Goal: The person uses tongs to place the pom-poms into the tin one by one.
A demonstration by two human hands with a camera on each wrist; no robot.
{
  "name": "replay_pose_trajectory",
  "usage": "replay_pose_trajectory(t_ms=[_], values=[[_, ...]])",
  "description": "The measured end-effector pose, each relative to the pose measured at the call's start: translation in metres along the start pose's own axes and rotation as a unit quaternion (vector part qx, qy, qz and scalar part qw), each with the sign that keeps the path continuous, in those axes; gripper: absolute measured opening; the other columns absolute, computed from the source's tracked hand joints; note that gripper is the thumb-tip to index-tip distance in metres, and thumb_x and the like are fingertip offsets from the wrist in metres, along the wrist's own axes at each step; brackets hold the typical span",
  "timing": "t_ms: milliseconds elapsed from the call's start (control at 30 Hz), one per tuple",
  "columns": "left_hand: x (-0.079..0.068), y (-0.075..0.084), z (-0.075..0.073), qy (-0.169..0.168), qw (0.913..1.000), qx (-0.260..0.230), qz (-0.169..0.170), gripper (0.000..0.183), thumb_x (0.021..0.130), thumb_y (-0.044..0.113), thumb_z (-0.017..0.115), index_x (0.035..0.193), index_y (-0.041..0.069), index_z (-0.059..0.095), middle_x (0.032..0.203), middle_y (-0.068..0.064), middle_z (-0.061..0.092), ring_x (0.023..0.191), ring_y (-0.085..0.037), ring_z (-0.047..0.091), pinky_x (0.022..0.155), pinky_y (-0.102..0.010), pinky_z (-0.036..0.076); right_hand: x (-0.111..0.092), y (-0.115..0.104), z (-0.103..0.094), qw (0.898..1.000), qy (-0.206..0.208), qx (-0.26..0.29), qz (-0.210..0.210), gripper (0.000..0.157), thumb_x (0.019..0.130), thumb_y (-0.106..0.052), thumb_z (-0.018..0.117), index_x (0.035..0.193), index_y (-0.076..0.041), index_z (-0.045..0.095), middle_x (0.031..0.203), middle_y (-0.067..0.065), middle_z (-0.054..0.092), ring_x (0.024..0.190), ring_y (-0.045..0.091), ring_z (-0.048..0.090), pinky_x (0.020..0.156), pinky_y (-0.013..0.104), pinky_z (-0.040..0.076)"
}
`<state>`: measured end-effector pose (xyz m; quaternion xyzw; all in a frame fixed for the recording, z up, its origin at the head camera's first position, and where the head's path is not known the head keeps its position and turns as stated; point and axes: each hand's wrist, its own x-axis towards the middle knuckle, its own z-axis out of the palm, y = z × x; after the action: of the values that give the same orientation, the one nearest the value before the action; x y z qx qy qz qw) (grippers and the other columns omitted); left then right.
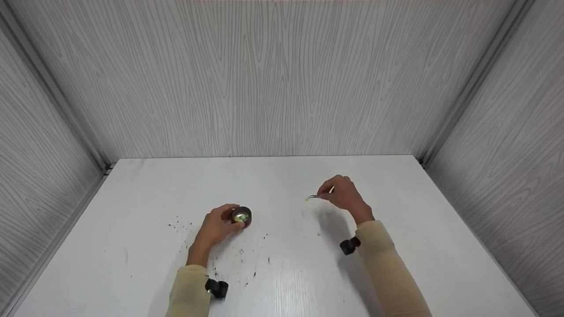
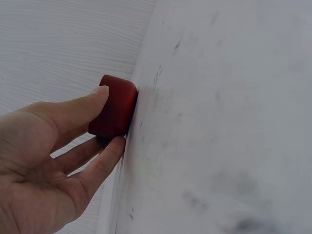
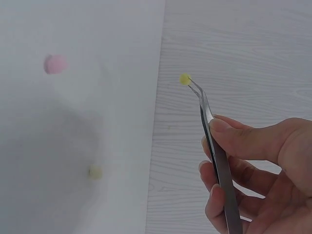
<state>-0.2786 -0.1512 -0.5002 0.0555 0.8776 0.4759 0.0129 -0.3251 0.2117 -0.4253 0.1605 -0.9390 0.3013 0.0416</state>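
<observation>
A small cup (image 1: 250, 216), red on the outside in the left wrist view, stands on the white table with several coloured pieces inside. My left hand (image 1: 216, 227) grips its side between thumb and fingers. To the right, my right hand (image 1: 345, 193) pinches metal tweezers (image 3: 222, 168) with bent tips, held above the table. A small round yellow piece (image 3: 185, 79) sits at the tweezer tips. Two loose pieces lie on the table in the right wrist view, one pink (image 3: 56, 64) and one pale yellow (image 3: 95, 171).
Dark specks and smudges (image 1: 254, 274) mark the white tabletop (image 1: 282, 176) around and in front of the left hand. Grey wood-grain panels (image 1: 273, 79) rise behind the table and on both sides. Each sleeve carries a small black camera (image 1: 217, 288) at the wrist.
</observation>
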Motion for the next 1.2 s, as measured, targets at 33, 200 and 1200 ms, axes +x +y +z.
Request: replay_pose_trajectory(t_ms=[33,200,1200], values=[[0.000,0.000,0.000,0.000,1.0000,0.002,0.001,0.053,0.092,0.008,0.077,0.142,0.004,0.060,0.140,-0.024,0.064,0.130,-0.041,0.061,0.113,-0.056,0.046,0.001,-0.002,0.001,1.000,-0.001,0.003,0.002,0.007,0.090,-0.003,0.077,0.092,-0.006,0.083,0.092,0.010,0.080,0.080,0.022,0.069,0.072,0.033,0.055],[0.000,0.000,0.000,-0.001,1.0000,0.000,-0.002,0.054,0.092,0.009,0.077,0.143,0.005,0.059,0.141,-0.023,0.064,0.131,-0.039,0.061,0.113,-0.055,0.046,0.004,-0.011,0.009,1.000,-0.007,0.014,-0.002,0.007,0.089,-0.003,0.077,0.092,-0.007,0.083,0.091,0.009,0.080,0.076,0.018,0.067,0.070,0.030,0.054],[0.000,0.000,-0.001,-0.006,0.9999,-0.008,0.003,0.053,0.091,0.008,0.077,0.141,0.003,0.060,0.138,-0.024,0.065,0.128,-0.041,0.062,0.113,-0.056,0.046,0.022,-0.060,0.043,0.998,-0.053,-0.002,-0.037,0.006,0.090,-0.005,0.078,0.090,-0.006,0.083,0.087,0.007,0.081,0.070,0.012,0.065,0.063,0.025,0.052]])
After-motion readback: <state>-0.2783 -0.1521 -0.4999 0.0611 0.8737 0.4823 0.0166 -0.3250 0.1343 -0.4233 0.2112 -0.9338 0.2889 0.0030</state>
